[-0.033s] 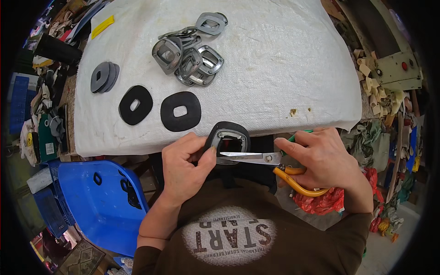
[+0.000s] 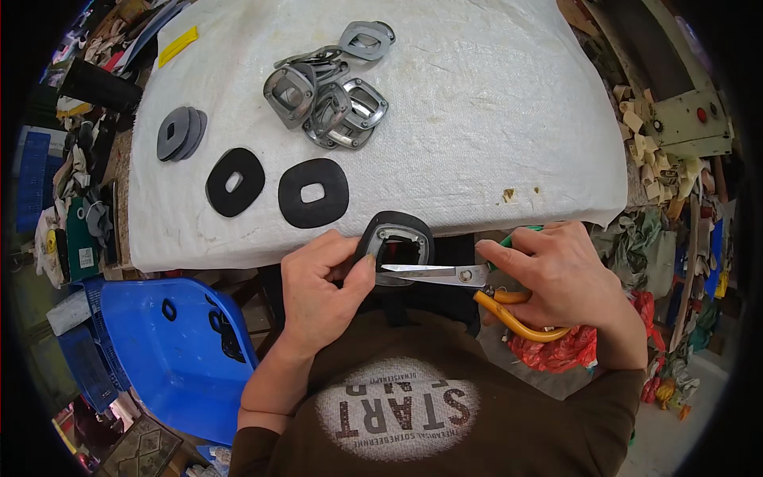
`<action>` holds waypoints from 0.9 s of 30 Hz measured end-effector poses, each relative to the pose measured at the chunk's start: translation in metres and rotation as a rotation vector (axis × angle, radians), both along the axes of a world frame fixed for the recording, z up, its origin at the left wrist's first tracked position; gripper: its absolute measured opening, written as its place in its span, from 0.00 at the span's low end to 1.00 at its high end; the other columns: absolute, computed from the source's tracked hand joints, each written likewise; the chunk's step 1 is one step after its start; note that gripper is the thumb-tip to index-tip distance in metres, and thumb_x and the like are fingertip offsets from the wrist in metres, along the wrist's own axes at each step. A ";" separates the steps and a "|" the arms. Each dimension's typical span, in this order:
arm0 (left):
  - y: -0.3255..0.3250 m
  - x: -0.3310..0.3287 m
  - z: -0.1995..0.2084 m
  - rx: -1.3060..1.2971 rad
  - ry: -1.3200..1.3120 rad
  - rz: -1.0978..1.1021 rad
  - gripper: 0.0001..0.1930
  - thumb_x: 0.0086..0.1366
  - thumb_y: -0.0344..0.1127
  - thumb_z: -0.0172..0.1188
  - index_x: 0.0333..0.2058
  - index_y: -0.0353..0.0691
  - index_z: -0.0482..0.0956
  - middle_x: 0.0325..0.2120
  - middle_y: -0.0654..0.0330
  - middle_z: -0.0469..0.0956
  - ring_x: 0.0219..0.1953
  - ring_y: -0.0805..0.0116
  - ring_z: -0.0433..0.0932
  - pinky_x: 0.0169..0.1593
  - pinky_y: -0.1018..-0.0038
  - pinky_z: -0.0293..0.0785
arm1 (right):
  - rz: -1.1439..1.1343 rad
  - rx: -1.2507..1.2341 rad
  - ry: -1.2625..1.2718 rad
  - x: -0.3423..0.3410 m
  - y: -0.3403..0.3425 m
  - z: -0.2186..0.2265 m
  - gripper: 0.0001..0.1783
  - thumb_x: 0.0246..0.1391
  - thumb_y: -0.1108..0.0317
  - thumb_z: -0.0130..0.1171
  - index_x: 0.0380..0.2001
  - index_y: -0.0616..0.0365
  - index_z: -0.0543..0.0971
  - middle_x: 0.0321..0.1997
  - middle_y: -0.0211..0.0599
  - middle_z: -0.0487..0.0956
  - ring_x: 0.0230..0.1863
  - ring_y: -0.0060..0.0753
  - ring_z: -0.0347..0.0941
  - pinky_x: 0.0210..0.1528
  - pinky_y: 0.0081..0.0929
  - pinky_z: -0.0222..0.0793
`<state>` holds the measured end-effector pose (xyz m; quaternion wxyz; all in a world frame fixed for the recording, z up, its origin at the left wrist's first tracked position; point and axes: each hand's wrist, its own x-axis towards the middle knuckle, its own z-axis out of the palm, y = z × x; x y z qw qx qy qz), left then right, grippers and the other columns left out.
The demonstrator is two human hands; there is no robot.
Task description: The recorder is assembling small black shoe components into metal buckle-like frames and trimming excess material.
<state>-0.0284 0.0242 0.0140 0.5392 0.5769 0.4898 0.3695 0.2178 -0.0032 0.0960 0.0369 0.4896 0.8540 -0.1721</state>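
Note:
At the table's near edge my left hand (image 2: 322, 290) pinches a rounded-square metal frame (image 2: 395, 231) with a black foam-like pad (image 2: 413, 220) around its outer side. My right hand (image 2: 556, 274) grips scissors (image 2: 445, 274) by their orange handles. Their blades point left across the frame's lower opening, the tip close to my left thumb; whether they touch the pad is hard to see. Two black pads (image 2: 314, 213) with centre holes lie flat on the table. Beyond them is a heap of similar metal frames (image 2: 327, 111). Several grey pads (image 2: 170, 148) are stacked at the left.
A white woven sheet (image 2: 477, 143) covers the table. Below left stands a blue basin (image 2: 163, 374) with black scraps (image 2: 226, 338) inside. A yellow strip (image 2: 178, 48) lies at the far left. Red plastic bags (image 2: 548, 354) sit below my right hand. Cluttered shelves line both sides.

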 end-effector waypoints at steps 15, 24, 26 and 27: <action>0.001 0.000 -0.005 -0.044 0.002 -0.034 0.06 0.49 0.25 0.55 0.27 0.30 0.77 0.15 0.65 0.66 0.16 0.83 0.60 0.18 0.84 0.54 | 0.071 -0.071 0.031 0.006 0.004 -0.004 0.28 0.32 0.52 0.65 0.37 0.56 0.72 0.14 0.30 0.65 0.14 0.36 0.66 0.15 0.30 0.55; 0.002 0.002 -0.001 -0.079 -0.022 -0.060 0.06 0.50 0.24 0.55 0.29 0.30 0.77 0.16 0.65 0.66 0.16 0.84 0.60 0.19 0.85 0.55 | 0.061 -0.096 0.051 0.010 0.002 -0.008 0.28 0.32 0.52 0.66 0.37 0.56 0.73 0.14 0.30 0.65 0.15 0.35 0.66 0.16 0.30 0.56; 0.002 0.002 -0.002 -0.087 -0.025 -0.061 0.07 0.50 0.24 0.55 0.29 0.30 0.78 0.15 0.65 0.66 0.16 0.84 0.60 0.19 0.85 0.55 | 0.060 -0.129 0.030 0.010 0.003 -0.008 0.29 0.31 0.52 0.67 0.38 0.56 0.74 0.15 0.30 0.65 0.16 0.34 0.66 0.18 0.30 0.56; 0.003 0.000 -0.004 -0.075 -0.009 -0.101 0.06 0.51 0.23 0.54 0.29 0.28 0.77 0.18 0.64 0.67 0.16 0.83 0.63 0.18 0.86 0.58 | 0.057 -0.136 0.036 0.011 0.003 -0.008 0.29 0.31 0.52 0.67 0.37 0.56 0.74 0.15 0.30 0.66 0.16 0.35 0.66 0.18 0.30 0.56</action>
